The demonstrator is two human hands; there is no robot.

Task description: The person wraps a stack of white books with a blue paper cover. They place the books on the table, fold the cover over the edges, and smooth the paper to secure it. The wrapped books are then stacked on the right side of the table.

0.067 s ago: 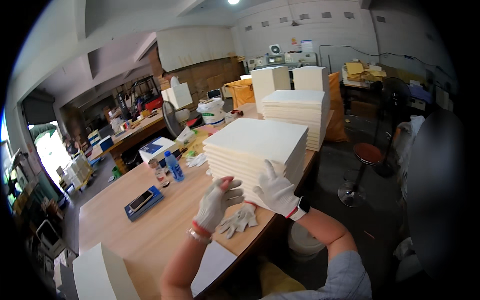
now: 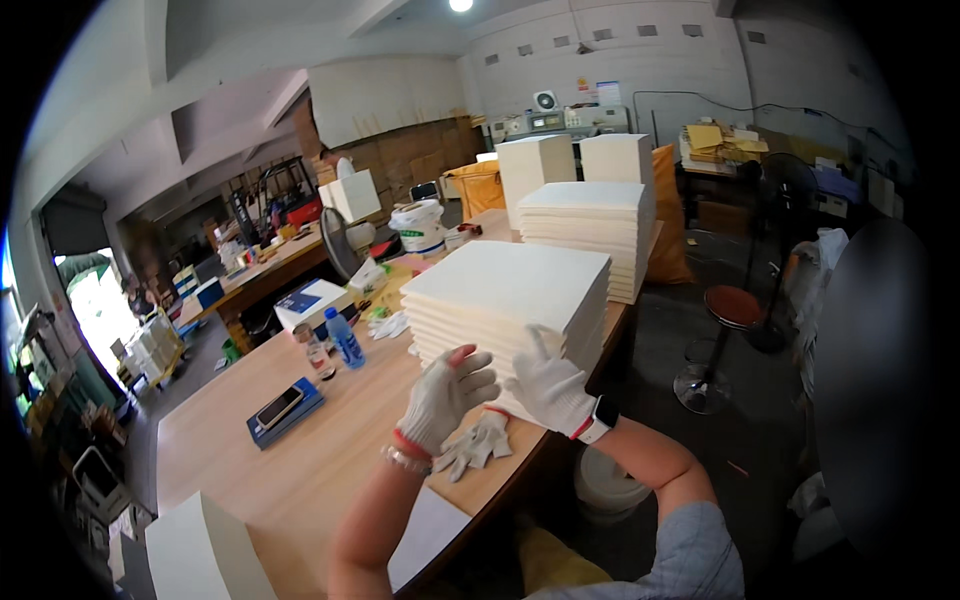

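Both my hands wear white knitted work gloves and are raised in front of a tall stack of thick white paper blocks (image 2: 510, 275). My left hand (image 2: 447, 397) is open, its fingers loosely curved and spread, its thumb tip showing pink. My right hand (image 2: 548, 387) is open too, the index finger stretched upward before the stack's near corner; whether it touches the paper I cannot tell. Neither hand holds anything. Below them a loose pale glove (image 2: 476, 446) lies on the wooden table (image 2: 350, 430), beside a white sheet (image 2: 430, 530).
A phone (image 2: 280, 407) rests on a blue book (image 2: 305, 403), left of a blue-capped bottle (image 2: 344, 340) and a glass jar (image 2: 314, 352). More paper stacks (image 2: 585, 225) stand behind. Another paper block (image 2: 205, 550) is at the near left. A red-seated stool (image 2: 733, 307) and a bucket (image 2: 608, 485) stand right of the table.
My left hand has shifted slightly right and up, toward the right hand. The whole view has moved a little; nothing has been taken hold of or let go.
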